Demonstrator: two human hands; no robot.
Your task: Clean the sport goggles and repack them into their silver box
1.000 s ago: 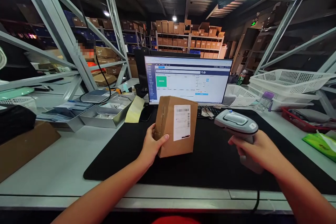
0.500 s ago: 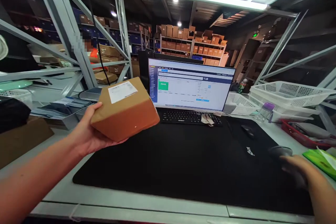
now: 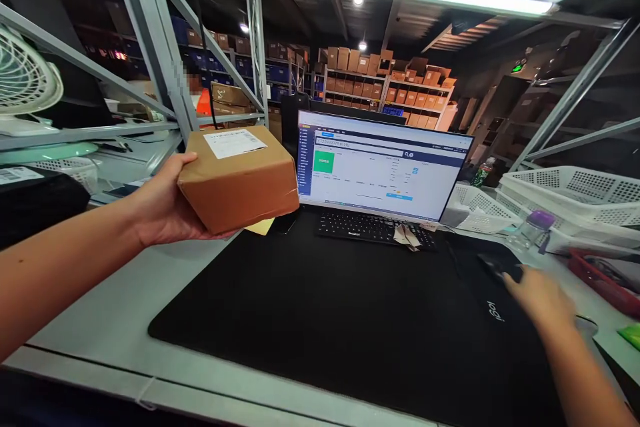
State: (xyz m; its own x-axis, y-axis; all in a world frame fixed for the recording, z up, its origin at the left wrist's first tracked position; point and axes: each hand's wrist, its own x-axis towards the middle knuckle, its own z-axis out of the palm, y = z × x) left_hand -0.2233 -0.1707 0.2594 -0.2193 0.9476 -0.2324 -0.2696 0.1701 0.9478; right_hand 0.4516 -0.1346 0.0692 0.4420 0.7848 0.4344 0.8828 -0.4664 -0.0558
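Observation:
My left hand (image 3: 167,207) grips a brown cardboard box (image 3: 240,190) by its left side, thumb on the top edge and fingers beneath. A white label (image 3: 235,143) lies on the box's upper face. The box is held up, left of the monitor (image 3: 370,167). Over the right part of the black desk mat (image 3: 350,307), my right hand (image 3: 540,293) is blurred, its thumb side at the rear of a black computer mouse (image 3: 493,267). Its fingers are mostly hidden, so I cannot tell whether it grips the mouse. A dark scanner-like object (image 3: 586,327) is partly hidden behind my right wrist.
A keyboard (image 3: 373,227) with crumpled paper (image 3: 407,237) on it sits below the monitor. White baskets (image 3: 575,190), a purple-lidded jar (image 3: 533,230) and a red basket (image 3: 600,280) stand at right. A fan (image 3: 27,73) and metal frame (image 3: 150,33) are at left.
My right hand has left the dark scanner-like object and moved forward and left to the mouse. The box is tilted less, and a number shows in the screen's search bar. The view has shifted.

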